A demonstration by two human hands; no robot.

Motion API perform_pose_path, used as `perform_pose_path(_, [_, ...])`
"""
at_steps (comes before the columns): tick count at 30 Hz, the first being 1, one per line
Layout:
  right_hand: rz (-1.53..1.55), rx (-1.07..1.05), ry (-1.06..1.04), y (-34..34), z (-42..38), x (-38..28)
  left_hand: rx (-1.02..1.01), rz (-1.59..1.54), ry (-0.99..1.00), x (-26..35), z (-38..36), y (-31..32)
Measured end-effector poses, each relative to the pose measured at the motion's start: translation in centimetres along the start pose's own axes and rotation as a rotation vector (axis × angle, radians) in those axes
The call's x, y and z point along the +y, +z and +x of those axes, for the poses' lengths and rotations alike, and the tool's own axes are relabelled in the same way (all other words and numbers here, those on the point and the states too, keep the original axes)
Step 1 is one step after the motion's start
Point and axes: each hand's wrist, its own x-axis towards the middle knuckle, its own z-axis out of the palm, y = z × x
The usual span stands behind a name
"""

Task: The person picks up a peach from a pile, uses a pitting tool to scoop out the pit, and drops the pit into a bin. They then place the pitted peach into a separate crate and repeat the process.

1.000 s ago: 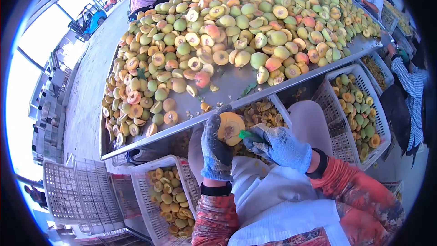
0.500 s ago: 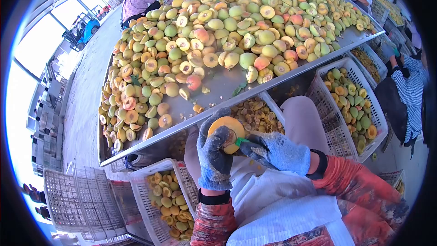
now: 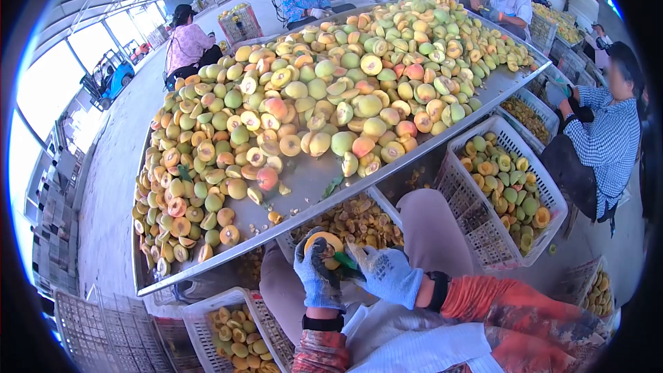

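Note:
In blue-and-dark work gloves, my two hands meet over my lap, just below the table's near edge. My left hand (image 3: 319,278) is closed around a peach half (image 3: 327,242), its orange cut side partly showing. A small green tool (image 3: 347,261) is gripped in my right hand (image 3: 392,275), its end against or close to the peach. Fingers hide the tip of that tool, so its exact kind does not show. Ahead, whole and halved peaches (image 3: 297,90) lie heaped on a metal table (image 3: 304,178).
Between my knees stands a crate (image 3: 388,208) of pits and scraps. Peach halves fill a white crate (image 3: 442,159) on the right and another crate (image 3: 243,295) at lower left. Co-workers sit around the table, one in a checked shirt (image 3: 608,131). A blue forklift (image 3: 110,77) stands far left.
My view has tilted up, showing more of the co-workers and the hall. The hands appear lower and further left. More of the green tool shows at the peach half.

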Motion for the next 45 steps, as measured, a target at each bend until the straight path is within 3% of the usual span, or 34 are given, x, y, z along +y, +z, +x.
perform_pose_path(2, [-0.415, -0.053, -0.181, 0.2, -0.5, -0.1, -0.047, 0.036, -0.095, 0.2, -0.2, 0.0])
perform_pose_path(6, [-0.362, -0.241, -0.106, 0.6, -0.5, 0.3, -0.045, 0.2, 0.228, 0.7, -1.7, 1.1])
perform_pose_path(10, [-0.001, -0.265, -0.016, -0.3, -0.9, -0.9, -0.099, 0.414, 0.444, 2.8, -2.7, 1.5])
perform_pose_path(12, [0.153, -0.314, 0.04, -0.8, -0.8, -1.5, -0.102, 0.426, 0.455, 3.0, -2.6, 1.1])
perform_pose_path(14, [0.5, -0.389, 0.246, -1.9, -0.1, -2.0, -0.181, 0.566, 0.49, 3.5, -2.5, 0.8])
perform_pose_path(15, [0.504, -0.389, 0.255, -3.0, 0.5, -2.1, -0.185, 0.571, 0.483, 3.7, -2.3, 0.6])
perform_pose_path(17, [1.038, -0.751, 0.556, -4.8, 1.5, -2.2, -0.321, 0.612, 0.463, 4.1, -2.1, 0.2])
perform_pose_path(20, [1.33, -0.783, 0.574, -4.4, 1.7, -2.6, -0.22, 0.599, 0.326, 5.5, -2.5, 1.4])
perform_pose_path(22, [1.43, -0.845, 0.612, -3.2, 1.6, -1.8, -0.24, 0.6, 0.37, 5.8, -1.7, 0.8])
perform_pose_path(24, [1.541, -0.908, 0.662, -2.7, 1.5, -1.6, -0.527, 0.858, 0.446, 6.9, -1.0, 0.5])
perform_pose_path(25, [1.579, -0.932, 0.656, -2.7, 1.6, -1.7, -0.414, 0.694, 0.102, 7.4, -1.4, 0.8])
perform_pose_path(27, [1.606, -0.956, 0.648, -2.6, 2.1, -1.0, -0.402, 0.685, 0.123, 7.5, -1.1, 1.0])
perform_pose_path(29, [1.943, -1.051, 0.728, -1.5, 2.2, 0.1, -0.376, 0.679, 0.128, 7.5, -0.9, 1.0])
perform_pose_path(30, [1.944, -1.069, 0.731, -1.5, 2.1, 0.0, -0.399, 0.564, 0.095, 7.8, -0.6, 1.2])
perform_pose_path(32, [1.934, -0.832, 0.738, -1.6, 2.3, 0.0, -0.396, 0.449, 0.077, 7.9, 0.1, 1.0])
perform_pose_path(34, [1.99, -0.835, 0.75, -0.9, 2.3, 0.5, -0.407, 0.594, 0.489, 6.3, 0.9, 1.0])
perform_pose_path(35, [2.018, -0.857, 0.729, -0.8, 2.4, 0.8, -0.361, 0.437, 0.251, 6.2, 0.9, 1.4])
perform_pose_path(36, [2.046, -0.874, 0.709, -0.8, 2.5, 1.1, -0.365, 0.44, 0.244, 6.4, 1.1, 1.6])
perform_pose_path(38, [2.036, -0.836, 0.789, -0.9, 2.7, 1.2, -0.407, 0.513, 0.008, 6.6, 1.7, 1.7])
perform_pose_path(39, [2.087, -0.899, 0.663, -0.9, 2.8, 1.4, -0.411, 0.518, 0.005, 6.1, 2.1, 1.8])
perform_pose_path(40, [2.13, -0.963, 0.528, -0.8, 3.0, 1.6, -0.295, 0.177, -0.069, 4.8, 2.9, 1.6])
perform_pose_path(41, [2.131, -0.965, 0.526, -1.3, 3.5, 1.3, -0.17, -0.166, -0.139, 2.9, 4.3, 0.8])
perform_pose_path(42, [2.032, -0.879, 0.474, -2.3, 4.2, 0.7, -0.416, -0.143, -0.377, -1.4, 11.3, -7.2])
perform_pose_path(44, [1.941, -0.796, 0.405, -2.9, 5.7, 0.9, -0.221, -0.217, -0.222, 2.2, 5.3, -0.1])
perform_pose_path(45, [1.801, -0.667, 0.547, -3.1, 6.3, 1.6, -0.183, -0.274, -0.27, 1.7, 6.2, -0.7])
